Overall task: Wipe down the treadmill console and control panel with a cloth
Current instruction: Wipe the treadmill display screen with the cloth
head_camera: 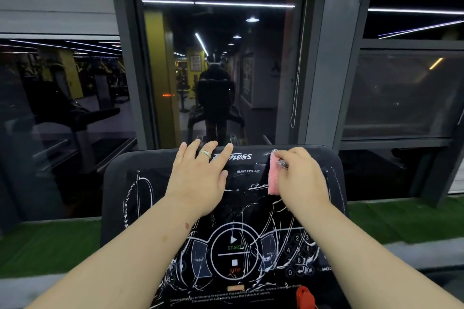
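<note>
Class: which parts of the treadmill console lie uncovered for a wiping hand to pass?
Free: the console left of the left hand, and the keys between the forearms. Crowded: the top, under that hand and the right hand gripping the cloth.

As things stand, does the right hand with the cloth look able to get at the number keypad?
Probably yes. The right hand grips the pink cloth near the console's top edge, and the number keypad lies uncovered below it on the same side. Only its own forearm passes nearby.
</note>
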Demonstrator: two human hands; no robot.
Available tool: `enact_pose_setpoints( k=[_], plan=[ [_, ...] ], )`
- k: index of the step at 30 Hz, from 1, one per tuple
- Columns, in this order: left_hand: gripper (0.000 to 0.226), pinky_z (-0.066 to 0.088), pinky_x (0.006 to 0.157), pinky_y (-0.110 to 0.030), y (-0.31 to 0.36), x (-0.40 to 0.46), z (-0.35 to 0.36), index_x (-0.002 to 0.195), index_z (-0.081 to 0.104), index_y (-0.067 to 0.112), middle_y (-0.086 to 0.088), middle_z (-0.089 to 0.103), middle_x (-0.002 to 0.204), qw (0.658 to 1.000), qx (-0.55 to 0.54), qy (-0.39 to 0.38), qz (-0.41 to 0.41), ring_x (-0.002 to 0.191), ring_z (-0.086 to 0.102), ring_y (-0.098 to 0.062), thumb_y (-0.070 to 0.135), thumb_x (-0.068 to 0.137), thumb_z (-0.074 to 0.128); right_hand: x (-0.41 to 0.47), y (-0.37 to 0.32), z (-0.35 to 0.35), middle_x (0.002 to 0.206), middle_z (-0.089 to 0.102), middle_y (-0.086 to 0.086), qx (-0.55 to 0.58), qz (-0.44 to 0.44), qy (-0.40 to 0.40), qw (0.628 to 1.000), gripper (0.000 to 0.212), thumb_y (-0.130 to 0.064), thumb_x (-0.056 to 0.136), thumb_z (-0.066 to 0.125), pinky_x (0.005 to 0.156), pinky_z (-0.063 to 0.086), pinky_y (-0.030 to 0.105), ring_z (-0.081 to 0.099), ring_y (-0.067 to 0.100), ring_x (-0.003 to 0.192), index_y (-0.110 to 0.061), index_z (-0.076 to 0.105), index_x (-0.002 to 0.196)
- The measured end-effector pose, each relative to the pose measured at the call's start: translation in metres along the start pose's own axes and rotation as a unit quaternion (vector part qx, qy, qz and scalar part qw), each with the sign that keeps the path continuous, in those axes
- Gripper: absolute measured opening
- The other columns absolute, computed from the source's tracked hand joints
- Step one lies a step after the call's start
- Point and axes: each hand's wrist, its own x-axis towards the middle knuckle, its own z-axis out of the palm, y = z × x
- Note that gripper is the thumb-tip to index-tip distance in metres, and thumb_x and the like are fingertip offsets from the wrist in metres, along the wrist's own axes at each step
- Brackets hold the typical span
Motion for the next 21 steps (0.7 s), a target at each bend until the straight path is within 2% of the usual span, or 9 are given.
enact_pose_setpoints(
  k=[3, 5, 7, 10, 12, 15, 18, 21],
  plan=[
    [0.061, 0.014, 0.125, -0.055, 0.0, 0.0, 0.002, 0.161, 0.02, 0.039, -0.003, 0.038, 0.161, 1.0, 0.006, 0.0, -0.001, 0.151, 0.025, -0.036, 0.047, 0.103, 0.037, -0.012, -0.027, 0.008, 0.1, 0.053, -0.005, -0.018, -0.043, -0.045, 0.998, 0.024, 0.0, 0.084, 0.06, 0.075, 0.045, 0.031, 0.054, 0.023, 0.092, -0.018, 0.072, 0.094],
    [0.061, 0.014, 0.125, -0.054, -0.001, 0.0, 0.003, 0.161, 0.02, 0.039, -0.002, 0.037, 0.161, 1.0, 0.007, 0.002, 0.001, 0.151, 0.025, -0.035, 0.048, 0.103, 0.036, -0.013, -0.023, 0.011, 0.106, 0.057, -0.007, -0.024, -0.066, -0.07, 0.995, 0.03, -0.001, 0.085, 0.06, 0.078, 0.046, 0.031, 0.054, 0.021, 0.098, -0.021, 0.074, 0.101],
    [0.06, 0.013, 0.126, -0.053, -0.001, 0.001, 0.002, 0.161, 0.018, 0.039, -0.001, 0.035, 0.163, 1.0, 0.007, 0.0, 0.003, 0.152, 0.023, -0.034, 0.048, 0.104, 0.034, -0.002, -0.005, 0.003, 0.105, 0.059, -0.006, -0.02, -0.041, -0.046, 0.998, 0.034, -0.003, 0.086, 0.058, 0.079, 0.051, 0.035, 0.057, 0.024, 0.098, -0.024, 0.075, 0.108],
    [0.06, 0.013, 0.126, -0.054, 0.0, 0.001, 0.003, 0.161, 0.02, 0.039, -0.001, 0.036, 0.162, 1.0, 0.006, 0.003, -0.002, 0.151, 0.025, -0.034, 0.048, 0.103, 0.035, 0.001, -0.002, -0.001, 0.09, 0.055, -0.009, 0.0, -0.001, 0.007, 1.0, 0.025, -0.008, 0.089, 0.057, 0.071, 0.051, 0.035, 0.057, 0.022, 0.083, -0.022, 0.077, 0.092],
    [0.06, 0.014, 0.126, -0.054, 0.001, 0.001, 0.003, 0.161, 0.021, 0.039, -0.001, 0.037, 0.161, 1.0, 0.004, 0.002, -0.005, 0.151, 0.025, -0.034, 0.048, 0.103, 0.037, -0.006, -0.017, 0.006, 0.091, 0.054, -0.008, -0.007, -0.034, -0.014, 0.999, 0.021, -0.006, 0.086, 0.06, 0.073, 0.051, 0.037, 0.054, 0.022, 0.084, -0.02, 0.075, 0.09],
    [0.061, 0.012, 0.126, -0.053, -0.001, 0.0, 0.002, 0.161, 0.019, 0.04, 0.0, 0.035, 0.163, 1.0, -0.001, 0.002, -0.005, 0.152, 0.023, -0.033, 0.048, 0.103, 0.037, -0.005, -0.012, 0.003, 0.099, 0.058, -0.006, -0.012, -0.059, -0.042, 0.997, 0.023, -0.013, 0.093, 0.057, 0.08, 0.052, 0.04, 0.054, 0.022, 0.092, -0.023, 0.076, 0.101],
    [0.061, 0.013, 0.126, -0.053, 0.001, 0.0, 0.002, 0.161, 0.019, 0.04, 0.0, 0.035, 0.162, 1.0, -0.004, 0.001, -0.005, 0.152, 0.024, -0.033, 0.047, 0.103, 0.038, 0.005, 0.003, -0.006, 0.094, 0.056, -0.008, 0.007, -0.017, -0.009, 1.0, 0.025, -0.016, 0.094, 0.054, 0.076, 0.052, 0.038, 0.056, 0.023, 0.09, -0.022, 0.078, 0.091],
    [0.062, 0.014, 0.125, -0.054, 0.002, 0.0, 0.002, 0.16, 0.023, 0.039, -0.001, 0.038, 0.16, 1.0, -0.007, 0.003, -0.011, 0.15, 0.026, -0.034, 0.046, 0.102, 0.041, 0.001, -0.01, 0.004, 0.091, 0.052, -0.009, -0.014, -0.037, -0.024, 0.999, 0.025, -0.007, 0.089, 0.055, 0.071, 0.052, 0.038, 0.054, 0.023, 0.089, -0.023, 0.075, 0.09]
  ],
)
